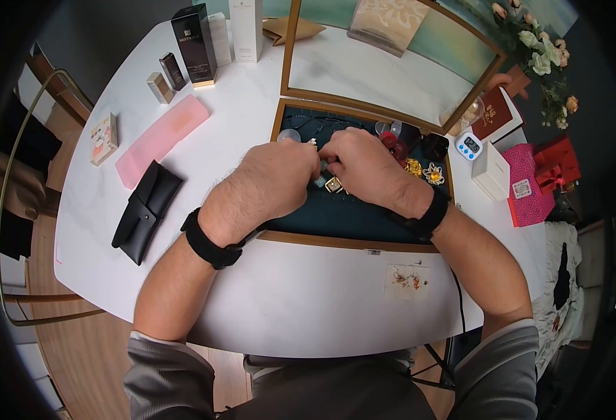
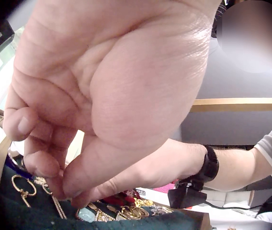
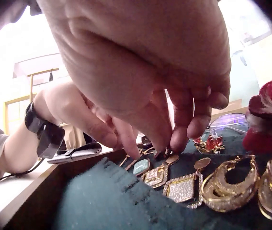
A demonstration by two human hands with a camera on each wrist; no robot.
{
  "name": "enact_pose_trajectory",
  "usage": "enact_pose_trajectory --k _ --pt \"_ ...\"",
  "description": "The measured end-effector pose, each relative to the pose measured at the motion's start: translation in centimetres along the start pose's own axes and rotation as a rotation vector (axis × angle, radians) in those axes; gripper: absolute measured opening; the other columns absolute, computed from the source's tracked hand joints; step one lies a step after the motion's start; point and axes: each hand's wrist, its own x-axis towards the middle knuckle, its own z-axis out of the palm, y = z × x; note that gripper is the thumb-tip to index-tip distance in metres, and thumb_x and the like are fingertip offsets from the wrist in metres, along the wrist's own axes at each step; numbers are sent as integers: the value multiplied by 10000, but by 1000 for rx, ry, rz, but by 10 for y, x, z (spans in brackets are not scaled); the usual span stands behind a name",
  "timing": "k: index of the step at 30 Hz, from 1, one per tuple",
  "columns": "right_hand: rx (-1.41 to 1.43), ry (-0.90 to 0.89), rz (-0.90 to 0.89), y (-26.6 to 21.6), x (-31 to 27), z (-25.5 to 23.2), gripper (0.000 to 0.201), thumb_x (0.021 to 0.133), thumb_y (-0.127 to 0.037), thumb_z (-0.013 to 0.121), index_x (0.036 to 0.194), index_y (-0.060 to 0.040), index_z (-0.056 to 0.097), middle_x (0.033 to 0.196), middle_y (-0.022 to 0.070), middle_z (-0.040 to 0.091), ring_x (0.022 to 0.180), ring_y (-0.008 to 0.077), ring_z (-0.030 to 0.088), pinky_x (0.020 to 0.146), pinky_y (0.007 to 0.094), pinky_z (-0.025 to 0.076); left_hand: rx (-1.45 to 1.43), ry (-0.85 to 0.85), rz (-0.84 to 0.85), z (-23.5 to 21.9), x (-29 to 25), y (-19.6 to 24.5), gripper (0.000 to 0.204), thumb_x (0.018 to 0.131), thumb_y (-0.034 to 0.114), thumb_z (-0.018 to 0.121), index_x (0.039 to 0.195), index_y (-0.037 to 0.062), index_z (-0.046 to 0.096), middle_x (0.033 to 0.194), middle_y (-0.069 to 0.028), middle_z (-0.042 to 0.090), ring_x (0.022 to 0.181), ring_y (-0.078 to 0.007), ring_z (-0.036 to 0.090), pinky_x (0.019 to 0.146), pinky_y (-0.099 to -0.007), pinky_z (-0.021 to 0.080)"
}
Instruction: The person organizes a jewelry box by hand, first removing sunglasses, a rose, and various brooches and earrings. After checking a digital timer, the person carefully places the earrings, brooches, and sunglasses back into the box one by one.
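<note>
Jewellery case (image 1: pixel 350 218): lid (image 1: pixel 289 49) raised; earrings (image 3: pixel 181 189), red ornament (image 3: pixel 269 117) inside | left grip (image 1: pixel 273 175), right grip (image 1: pixel 371 168): opening, hold unclear

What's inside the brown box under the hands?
Inside the box I see a sparkly diamond-shaped piece, layered gold hoops and a fuzzy red thing. From above, the left hand and right hand hide part, so I can't see everything.

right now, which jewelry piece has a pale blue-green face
The small piece just left of two squarish pendants in the right wrist view: its face is pale blue-green, while theirs glitter.
</note>
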Motion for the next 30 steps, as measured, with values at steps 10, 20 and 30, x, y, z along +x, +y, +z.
enact_pose_trajectory --k 10,20,30 --pt "-94 19 -46 -4 0 -3 88 870 -59 805 953 -32 811 969 134 714 1026 353 675 948 469 556 12 -9 -7 0 0 0 334 886 -62 603 1027 103 856 941 -190 786 924 -360 774 854 -448 630" --pt "-94 12 -21 -1 0 -1 75 867 -53 807 940 -38 812 934 135 708 1020 345 673 935 460 558 10 -23 -14 -2 0 2 320 889 -53 609 1029 98 854 943 -200 782 928 -367 772 858 -453 630" --pt "12 -32 45 -7 2 -11 87 843 -23 798 929 -33 812 927 157 738 980 359 711 906 477 582 -5 -34 -16 -4 0 4 333 896 -51 604 1048 103 857 948 -210 779 925 -371 774 865 -457 628"
